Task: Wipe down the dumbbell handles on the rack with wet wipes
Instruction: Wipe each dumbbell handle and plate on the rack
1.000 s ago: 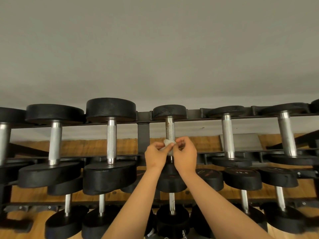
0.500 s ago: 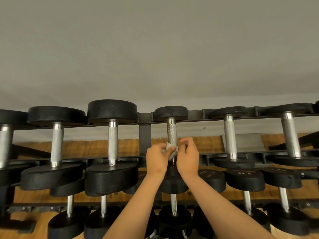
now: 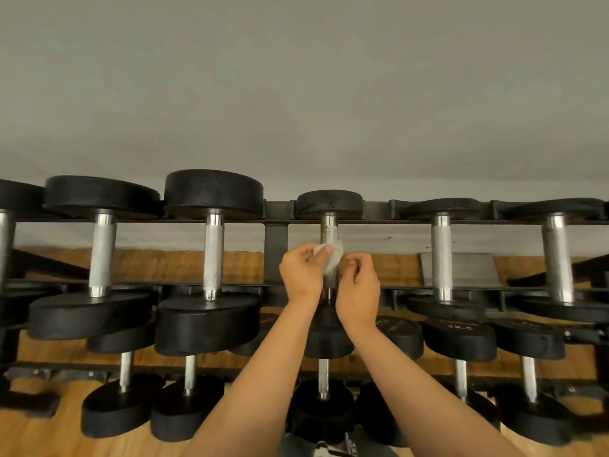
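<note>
A small black dumbbell with a rust-flecked silver handle (image 3: pixel 329 229) sits mid-rack on the top tier. A white wet wipe (image 3: pixel 332 258) lies against the lower part of that handle. My left hand (image 3: pixel 301 272) pinches the wipe at its left side. My right hand (image 3: pixel 359 285) hovers just right of the handle with fingers curled, its fingertips close to the wipe; whether they touch it I cannot tell. Both hands hide the handle's lower end.
The black rack (image 3: pixel 276 245) carries larger dumbbells left (image 3: pixel 213 255) and right (image 3: pixel 441 258) on the top tier. A lower tier holds more dumbbells (image 3: pixel 323 374). Wooden floor (image 3: pixel 39 433) lies below and a grey wall behind.
The wipe has slid a little up the handle with my left hand. My right hand has drawn slightly away to the right and lower.
</note>
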### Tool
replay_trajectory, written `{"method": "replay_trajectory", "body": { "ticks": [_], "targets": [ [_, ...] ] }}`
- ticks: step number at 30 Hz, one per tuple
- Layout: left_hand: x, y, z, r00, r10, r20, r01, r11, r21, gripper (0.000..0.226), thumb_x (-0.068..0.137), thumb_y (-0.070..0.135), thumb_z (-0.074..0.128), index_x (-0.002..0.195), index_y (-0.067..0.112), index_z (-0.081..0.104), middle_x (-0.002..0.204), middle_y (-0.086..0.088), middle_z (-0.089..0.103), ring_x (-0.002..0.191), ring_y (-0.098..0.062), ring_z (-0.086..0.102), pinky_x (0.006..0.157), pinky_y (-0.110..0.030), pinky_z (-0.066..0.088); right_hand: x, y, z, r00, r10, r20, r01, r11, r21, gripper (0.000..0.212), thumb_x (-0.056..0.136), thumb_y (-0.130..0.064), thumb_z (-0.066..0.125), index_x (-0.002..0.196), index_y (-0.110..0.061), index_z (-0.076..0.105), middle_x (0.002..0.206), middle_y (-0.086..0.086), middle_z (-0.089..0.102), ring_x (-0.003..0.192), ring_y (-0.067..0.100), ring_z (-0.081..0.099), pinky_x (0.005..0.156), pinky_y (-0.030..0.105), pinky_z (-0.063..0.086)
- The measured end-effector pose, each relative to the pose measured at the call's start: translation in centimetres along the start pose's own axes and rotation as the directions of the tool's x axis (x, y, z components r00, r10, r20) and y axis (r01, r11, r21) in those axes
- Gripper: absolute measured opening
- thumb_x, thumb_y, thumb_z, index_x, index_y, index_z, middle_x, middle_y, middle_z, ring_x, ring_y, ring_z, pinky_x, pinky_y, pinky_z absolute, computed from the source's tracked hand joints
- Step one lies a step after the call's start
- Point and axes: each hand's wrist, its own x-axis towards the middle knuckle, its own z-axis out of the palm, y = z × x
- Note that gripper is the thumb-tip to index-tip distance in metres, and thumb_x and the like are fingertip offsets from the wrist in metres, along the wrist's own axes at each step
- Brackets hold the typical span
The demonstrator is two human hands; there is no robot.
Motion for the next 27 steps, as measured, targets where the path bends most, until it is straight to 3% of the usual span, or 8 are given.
{"method": "replay_trajectory", "body": {
  "ticks": [6, 11, 14, 18, 20, 23, 27],
  "targets": [
    [-0.6, -0.3, 0.6, 0.995, 0.018, -0.101, -0.022, 0.999, -0.044, 0.006, 0.088, 0.014, 0.071, 0.09, 0.008, 0.072, 0.078, 0.008, 0.067, 0.072, 0.002, 0.063, 0.065, -0.01, 0.048, 0.0, 0.1, -0.1, 1.0, -0.02, 0.004, 0.02, 1.0, -0.019, 0.015, 0.101, -0.017, 0.038, 0.102, -0.023, 0.053, 0.091, 0.001, 0.062, 0.083, 0.017, 0.061, 0.071, 0.033, 0.051],
    [0.8, 0.9, 1.7, 0.993, -0.092, -0.071, 0.085, 0.991, -0.1, 0.009, 0.085, 0.02, 0.075, 0.087, 0.014, 0.069, 0.079, 0.008, 0.067, 0.072, 0.0, 0.062, 0.063, -0.009, 0.048, 0.0, 0.0, -0.1, 1.0, -0.01, 0.001, 0.01, 1.0, -0.022, 0.017, 0.101, -0.016, 0.038, 0.104, -0.02, 0.054, 0.091, 0.002, 0.062, 0.082, 0.017, 0.061, 0.072, 0.034, 0.053],
    [-0.1, 0.0, 1.5, 0.985, -0.093, -0.148, 0.07, 0.985, -0.156, 0.008, 0.088, 0.015, 0.072, 0.094, 0.01, 0.073, 0.082, 0.006, 0.069, 0.077, -0.001, 0.064, 0.071, -0.016, 0.054, 0.0, 0.0, -0.1, 1.0, -0.013, 0.006, 0.013, 1.0, -0.016, 0.016, 0.1, -0.017, 0.038, 0.103, -0.023, 0.052, 0.091, 0.001, 0.061, 0.081, 0.017, 0.061, 0.071, 0.038, 0.053],
    [0.8, 1.3, 2.8, 0.952, -0.229, -0.201, 0.163, 0.94, -0.3, 0.021, 0.086, 0.014, 0.074, 0.105, 0.005, 0.07, 0.095, -0.001, 0.069, 0.086, -0.008, 0.063, 0.067, -0.006, 0.048, 0.0, 0.0, -0.1, 1.0, -0.001, 0.007, 0.001, 1.0, -0.023, 0.016, 0.101, -0.014, 0.038, 0.102, -0.022, 0.052, 0.091, 0.002, 0.061, 0.082, 0.019, 0.06, 0.072, 0.038, 0.052],
    [1.6, 2.5, 3.4, 0.935, -0.286, -0.211, 0.194, 0.908, -0.372, 0.016, 0.085, 0.013, 0.075, 0.099, 0.007, 0.069, 0.093, -0.002, 0.068, 0.086, -0.009, 0.062, 0.068, -0.007, 0.047, 0.0, 0.0, 0.0, 1.0, 0.009, 0.012, -0.009, 1.0, -0.019, 0.017, 0.101, -0.013, 0.038, 0.102, -0.022, 0.052, 0.092, 0.002, 0.061, 0.082, 0.019, 0.06, 0.072, 0.038, 0.052],
    [1.0, 2.2, 3.5, 0.926, -0.272, -0.262, 0.149, 0.901, -0.406, 0.005, 0.086, 0.008, 0.073, 0.086, 0.01, 0.068, 0.088, -0.001, 0.069, 0.084, -0.007, 0.064, 0.08, -0.019, 0.055, 0.0, 0.0, -0.2, 1.0, 0.006, 0.016, -0.006, 1.0, -0.015, 0.017, 0.101, -0.011, 0.039, 0.103, -0.022, 0.052, 0.09, 0.001, 0.061, 0.083, 0.016, 0.059, 0.073, 0.036, 0.052],
    [1.1, 2.4, 4.3, 0.929, -0.308, -0.206, 0.185, 0.866, -0.464, 0.024, 0.079, 0.012, 0.08, 0.1, 0.01, 0.067, 0.093, 0.003, 0.068, 0.084, -0.003, 0.063, 0.065, -0.013, 0.051, 0.0, -0.1, -0.2, 0.999, 0.025, 0.031, -0.025, 1.0, 0.006, 0.017, 0.101, -0.011, 0.039, 0.103, -0.022, 0.052, 0.089, 0.001, 0.062, 0.083, 0.017, 0.06, 0.07, 0.034, 0.051]
  ]
}}
